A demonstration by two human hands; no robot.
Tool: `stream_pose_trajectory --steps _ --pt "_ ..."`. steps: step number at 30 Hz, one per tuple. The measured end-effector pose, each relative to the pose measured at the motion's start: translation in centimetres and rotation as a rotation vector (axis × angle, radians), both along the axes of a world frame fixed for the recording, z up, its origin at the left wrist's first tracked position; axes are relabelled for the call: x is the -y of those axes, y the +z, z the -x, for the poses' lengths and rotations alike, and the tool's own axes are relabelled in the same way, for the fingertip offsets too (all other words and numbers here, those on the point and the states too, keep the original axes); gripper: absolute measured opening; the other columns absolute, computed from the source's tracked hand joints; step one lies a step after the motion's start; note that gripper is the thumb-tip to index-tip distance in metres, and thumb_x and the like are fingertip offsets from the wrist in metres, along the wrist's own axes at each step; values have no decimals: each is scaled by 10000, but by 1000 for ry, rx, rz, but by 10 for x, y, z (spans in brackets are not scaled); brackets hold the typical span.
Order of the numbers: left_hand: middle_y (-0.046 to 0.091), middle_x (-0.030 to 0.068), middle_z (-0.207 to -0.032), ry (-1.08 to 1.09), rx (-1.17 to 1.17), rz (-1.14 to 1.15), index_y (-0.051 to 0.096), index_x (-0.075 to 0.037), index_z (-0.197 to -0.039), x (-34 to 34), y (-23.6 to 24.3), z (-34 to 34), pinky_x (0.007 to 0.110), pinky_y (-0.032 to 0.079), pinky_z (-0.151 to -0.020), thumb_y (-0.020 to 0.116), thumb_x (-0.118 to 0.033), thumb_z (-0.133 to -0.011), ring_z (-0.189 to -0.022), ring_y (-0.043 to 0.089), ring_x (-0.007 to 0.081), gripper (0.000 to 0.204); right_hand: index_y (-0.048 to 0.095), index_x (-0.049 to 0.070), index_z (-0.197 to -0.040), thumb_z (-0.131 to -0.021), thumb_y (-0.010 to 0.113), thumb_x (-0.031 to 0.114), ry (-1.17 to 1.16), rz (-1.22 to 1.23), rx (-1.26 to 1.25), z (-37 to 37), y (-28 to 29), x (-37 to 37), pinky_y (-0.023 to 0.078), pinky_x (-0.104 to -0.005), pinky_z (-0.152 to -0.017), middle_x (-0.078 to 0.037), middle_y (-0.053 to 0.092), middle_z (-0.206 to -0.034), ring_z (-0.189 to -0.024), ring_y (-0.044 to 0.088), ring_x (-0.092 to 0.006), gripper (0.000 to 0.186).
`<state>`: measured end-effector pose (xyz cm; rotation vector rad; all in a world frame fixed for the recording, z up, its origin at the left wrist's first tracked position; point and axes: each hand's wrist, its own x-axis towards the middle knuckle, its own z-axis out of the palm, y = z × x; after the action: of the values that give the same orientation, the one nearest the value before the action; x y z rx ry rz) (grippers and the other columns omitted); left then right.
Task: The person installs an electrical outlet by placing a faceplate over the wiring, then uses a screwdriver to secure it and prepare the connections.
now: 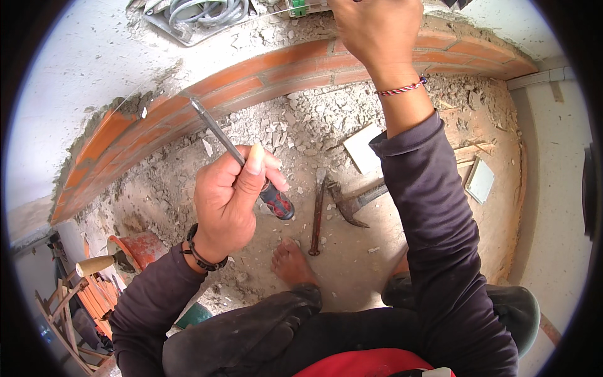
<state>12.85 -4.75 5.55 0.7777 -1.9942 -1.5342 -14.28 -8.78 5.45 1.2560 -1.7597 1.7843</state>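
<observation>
My left hand (223, 204) is closed around a screwdriver (218, 132) with a black and red handle. Its metal shaft slants up and left, and the tip appears in front of the brick strip. My right hand (380, 34) reaches up to the wall at the top edge, where the picture cuts off its fingers. Just left of that hand sits a small green part (298, 7) in a pale fitting on the wall. Farther left, coiled grey cables (207, 12) fill a recessed box.
Exposed bricks (295, 68) run along the wall's base above rubble (264, 119). A claw hammer (358, 202) and a rusty chisel (318, 217) lie near my bare feet. Two pale tile pieces, one the white tile (361, 148), lie right. An orange container (149, 247) stands left beside a wooden handle (94, 266).
</observation>
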Motion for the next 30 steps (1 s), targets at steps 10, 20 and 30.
stream_pose_trajectory --steps 10,20,30 --pt "720 99 -840 -44 77 -2 625 12 -1043 -2 10 -3 279 482 -738 439 -279 -1124 -787 705 166 356 722 25 -835 -797 721 63 119 -77 -2 -10 15 -10 512 -330 -638 -111 685 -758 -687 659 -210 54" --pt "721 105 -845 -45 75 -33 626 12 -1037 -2 9 -6 278 495 -737 434 -275 -1126 -789 709 172 357 711 1 -848 -872 723 92 99 -175 -53 -8 23 -7 525 -355 -648 -150 698 -768 -696 682 -262 95" --pt "724 105 -847 -53 59 -28 625 13 -1042 -1 8 -6 278 502 -732 433 -277 -1127 -784 710 171 358 708 -10 -874 -902 707 65 136 -242 123 -11 31 -11 537 -320 -624 -117 716 -720 -644 689 -184 80"
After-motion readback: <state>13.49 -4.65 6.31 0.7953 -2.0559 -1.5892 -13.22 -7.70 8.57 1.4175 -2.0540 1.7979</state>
